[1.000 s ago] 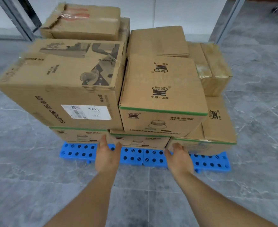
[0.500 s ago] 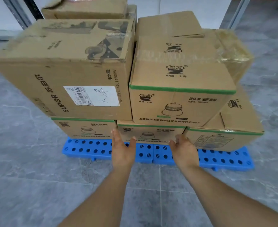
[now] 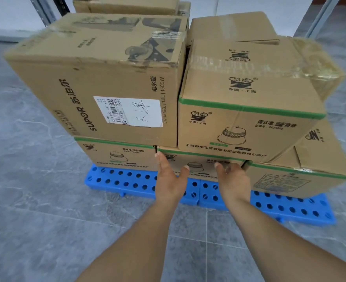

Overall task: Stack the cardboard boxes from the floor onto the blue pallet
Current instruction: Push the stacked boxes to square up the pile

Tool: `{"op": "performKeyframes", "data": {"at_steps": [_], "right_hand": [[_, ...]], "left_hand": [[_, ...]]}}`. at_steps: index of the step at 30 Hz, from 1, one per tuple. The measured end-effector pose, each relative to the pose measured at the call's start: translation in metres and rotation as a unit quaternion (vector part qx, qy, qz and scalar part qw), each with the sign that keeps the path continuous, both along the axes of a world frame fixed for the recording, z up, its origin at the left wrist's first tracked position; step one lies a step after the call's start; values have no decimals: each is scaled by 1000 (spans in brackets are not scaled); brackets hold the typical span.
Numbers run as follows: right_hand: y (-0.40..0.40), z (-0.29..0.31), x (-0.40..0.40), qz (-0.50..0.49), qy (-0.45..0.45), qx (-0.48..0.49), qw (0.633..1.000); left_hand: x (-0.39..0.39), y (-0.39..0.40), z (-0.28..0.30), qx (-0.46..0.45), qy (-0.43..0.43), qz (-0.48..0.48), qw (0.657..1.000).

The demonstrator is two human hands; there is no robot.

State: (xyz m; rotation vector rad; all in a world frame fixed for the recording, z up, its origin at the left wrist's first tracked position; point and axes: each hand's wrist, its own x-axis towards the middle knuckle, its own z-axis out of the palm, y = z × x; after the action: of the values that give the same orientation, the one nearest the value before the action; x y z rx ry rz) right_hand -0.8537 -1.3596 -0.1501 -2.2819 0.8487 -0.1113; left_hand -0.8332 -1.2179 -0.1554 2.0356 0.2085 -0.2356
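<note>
While the stack already fills most of the pallet (image 3: 127, 183), the step in hand appears to be seating or squaring the low middle box (image 3: 200, 165), not fetching a new one (no loose box is visible on the floor in this view). Above the pallet's left half sits the Supor box (image 3: 99, 78) on a green-edged box (image 3: 117, 154); above its right half the lamp box (image 3: 247, 110) overhangs the middle box and a right-hand box (image 3: 294, 178).

In my judgement the next move calls for a level push inward, or a withdrawal, without disturbing the upper tier.

Both forearms reach forward over the pallet's front edge. The left hand (image 3: 171, 180) has straight fingers, fingertips at the middle box's left corner, thumb spread against its face; it grips nothing. The right hand (image 3: 233, 180) lies at the box's right end, fingers loosely bent; whether they hook the edge cannot be told.
</note>
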Motion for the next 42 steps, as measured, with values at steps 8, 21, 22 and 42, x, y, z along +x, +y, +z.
{"op": "performKeyframes", "data": {"at_steps": [8, 21, 22, 42], "right_hand": [[3, -3, -2, -1, 2, -7, 1000], [-39, 24, -59, 41, 47, -81, 995], [-49, 26, -63, 31, 47, -85, 995], [-210, 13, -83, -151, -59, -13, 987]], "left_hand": [[1, 1, -3, 24, -30, 20, 999], [-34, -72, 2, 40, 48, 10, 998], [-36, -78, 2, 43, 42, -11, 998], [-36, -150, 18, 142, -38, -18, 989]]}}
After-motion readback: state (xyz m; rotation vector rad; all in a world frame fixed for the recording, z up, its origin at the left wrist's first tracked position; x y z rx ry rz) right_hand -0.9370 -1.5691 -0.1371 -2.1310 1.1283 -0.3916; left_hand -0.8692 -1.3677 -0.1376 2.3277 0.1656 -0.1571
